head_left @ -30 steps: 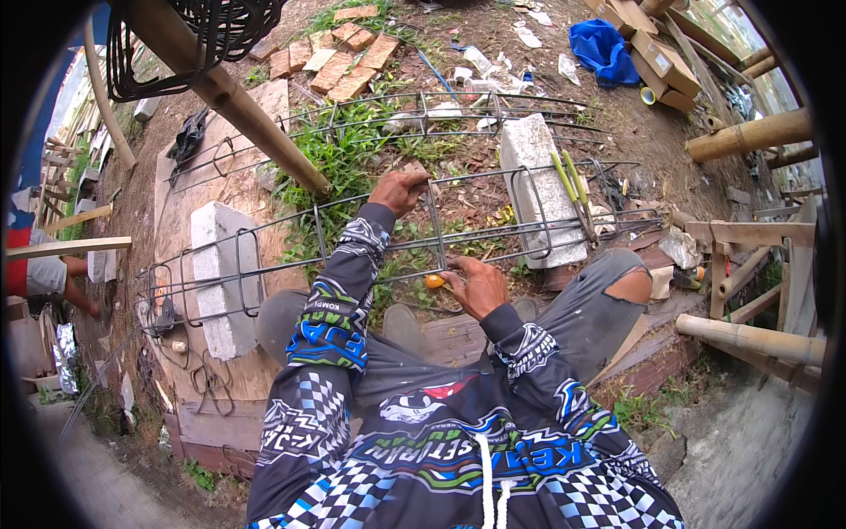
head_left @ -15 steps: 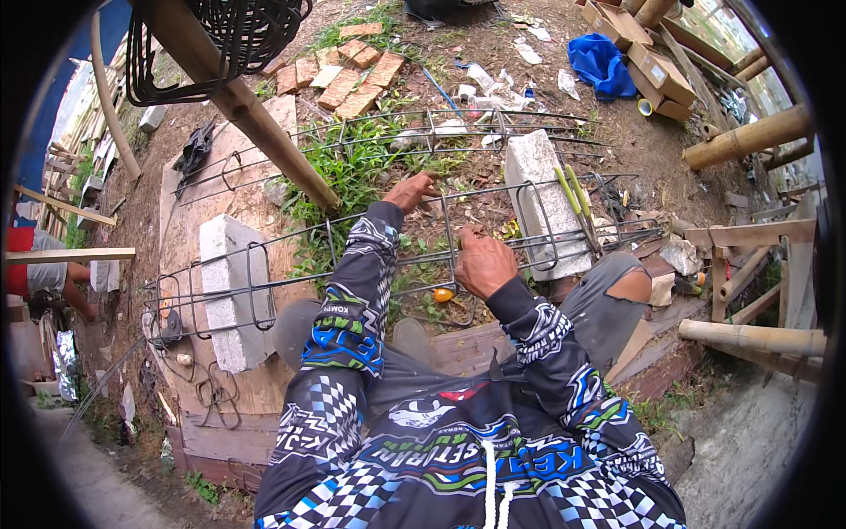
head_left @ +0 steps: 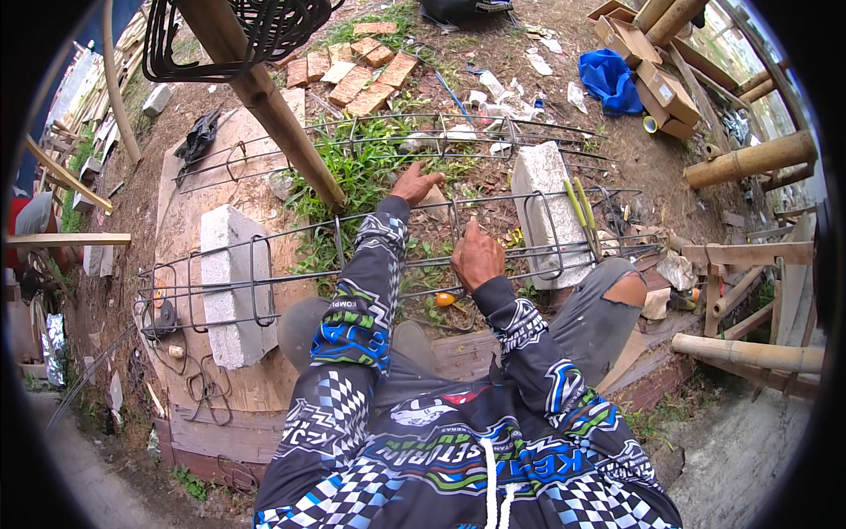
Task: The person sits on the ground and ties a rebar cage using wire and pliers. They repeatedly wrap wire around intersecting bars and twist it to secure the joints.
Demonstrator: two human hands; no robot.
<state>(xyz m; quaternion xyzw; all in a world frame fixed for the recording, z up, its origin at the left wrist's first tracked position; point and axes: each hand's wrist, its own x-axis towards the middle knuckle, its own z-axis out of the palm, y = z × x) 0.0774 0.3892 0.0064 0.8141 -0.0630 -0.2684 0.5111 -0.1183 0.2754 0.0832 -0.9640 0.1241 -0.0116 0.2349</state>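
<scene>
A long cage of dark steel rebar (head_left: 388, 264) lies across in front of me, propped on two pale concrete blocks, the left block (head_left: 231, 300) and the right block (head_left: 539, 198). My left hand (head_left: 416, 185) reaches over the cage's far bars, fingers apart and pointing right, with nothing visible in it. Nearer to me, my right hand (head_left: 478, 257) is curled against a square rebar stirrup (head_left: 455, 216) in the middle of the cage. The fingertips' far side is hidden, so any small piece there does not show. An orange round object (head_left: 445, 300) lies below the near bars.
A second rebar cage (head_left: 352, 137) lies beyond. One bamboo pole (head_left: 282, 123) slants down left of my left hand, with bent stirrups (head_left: 220, 44) hung on it. Bricks (head_left: 374, 79), a blue sheet (head_left: 610, 81) and cardboard boxes (head_left: 665, 93) lie farther off.
The view has shifted slightly. My left hand's thumb has lifted away from the index finger. My right hand stays at the stirrup, its fingers turned a little more upward.
</scene>
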